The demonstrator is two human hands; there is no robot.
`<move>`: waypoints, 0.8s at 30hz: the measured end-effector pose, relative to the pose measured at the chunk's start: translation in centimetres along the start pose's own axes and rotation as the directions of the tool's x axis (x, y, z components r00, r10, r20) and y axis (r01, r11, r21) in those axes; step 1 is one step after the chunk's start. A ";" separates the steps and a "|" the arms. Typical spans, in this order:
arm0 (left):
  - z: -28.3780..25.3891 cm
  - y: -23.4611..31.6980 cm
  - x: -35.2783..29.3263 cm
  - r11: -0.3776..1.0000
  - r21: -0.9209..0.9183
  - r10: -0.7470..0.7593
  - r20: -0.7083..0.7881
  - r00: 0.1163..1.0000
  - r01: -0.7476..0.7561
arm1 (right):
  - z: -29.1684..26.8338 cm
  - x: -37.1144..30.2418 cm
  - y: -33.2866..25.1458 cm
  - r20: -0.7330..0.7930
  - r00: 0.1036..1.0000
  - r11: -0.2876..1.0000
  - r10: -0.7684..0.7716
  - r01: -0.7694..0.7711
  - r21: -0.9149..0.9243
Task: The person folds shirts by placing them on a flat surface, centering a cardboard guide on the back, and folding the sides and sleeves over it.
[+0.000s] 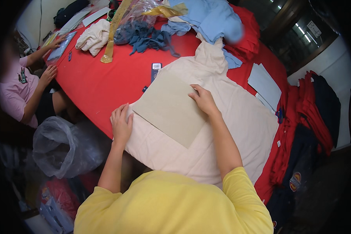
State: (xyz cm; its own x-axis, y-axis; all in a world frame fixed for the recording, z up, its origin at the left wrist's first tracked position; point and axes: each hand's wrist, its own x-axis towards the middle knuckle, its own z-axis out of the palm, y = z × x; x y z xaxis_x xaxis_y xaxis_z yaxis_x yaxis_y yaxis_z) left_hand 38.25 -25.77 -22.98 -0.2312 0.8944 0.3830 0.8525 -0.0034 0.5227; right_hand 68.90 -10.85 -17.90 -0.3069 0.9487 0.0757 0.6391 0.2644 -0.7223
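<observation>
A cream-coloured knit garment (238, 128), seemingly a shirt, is spread over the near part of the red-covered table. On it lies a square sheet of grey-beige cardboard (169, 107), turned at an angle. My right hand (204, 101) holds the cardboard at its upper right edge, thumb on top; its other fingers are partly hidden. At the garment's left edge, beside the cardboard's left corner, my left hand (121, 124) rests with fingers spread. A dark blue phone-sized object (156, 71) with a white label lies just beyond the cardboard.
Light blue garments (212, 17), teal fabric (144, 37) and a yellow tape strip (114, 35) lie on the far side. White sheets (264, 85) and red garments (300, 113) are at right. A co-worker in pink (21, 91) sits at left, near a clear plastic bag (62, 146).
</observation>
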 end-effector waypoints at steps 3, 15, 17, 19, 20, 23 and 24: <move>0.3 -0.1 0.0 0.999 -0.029 -0.030 -0.030 0.999 0.029 | 1.4 1.1 -0.3 -0.028 1.000 0.989 -0.010 0.006 -0.148; 3.9 9.7 2.0 0.934 -0.087 0.354 0.124 0.927 -0.345 | 2.5 0.7 -0.4 -0.069 0.996 0.958 -0.056 0.034 -0.284; 4.5 9.8 3.4 0.941 -0.031 0.338 0.138 0.931 -0.337 | 2.3 0.8 -0.4 -0.062 0.997 0.958 -0.044 0.025 -0.285; 4.7 9.0 4.4 0.946 0.068 0.303 0.157 0.940 -0.316 | 2.4 0.8 -0.8 -0.039 0.999 0.959 -0.032 0.019 -0.282; 5.0 8.5 4.5 0.950 0.078 0.284 0.186 0.941 -0.303 | 2.2 0.8 -0.9 -0.015 1.000 0.958 -0.014 0.009 -0.286; 5.6 7.6 4.2 0.957 0.099 0.244 0.244 0.939 -0.274 | 1.4 1.7 -0.6 -0.049 0.997 0.937 -0.052 0.032 -0.348; 5.6 7.6 4.2 0.959 0.097 0.237 0.243 0.941 -0.266 | 0.9 2.7 0.7 -0.123 0.983 0.911 -0.133 0.072 -0.406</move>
State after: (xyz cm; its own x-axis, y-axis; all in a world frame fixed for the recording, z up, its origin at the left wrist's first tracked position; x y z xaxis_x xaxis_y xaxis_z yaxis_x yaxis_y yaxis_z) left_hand 46.37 -19.49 -21.66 0.0983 0.9493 0.2987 0.9247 -0.1981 0.3251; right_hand 67.93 -8.27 -18.84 -0.2998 0.9192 0.2552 0.8463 0.3797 -0.3736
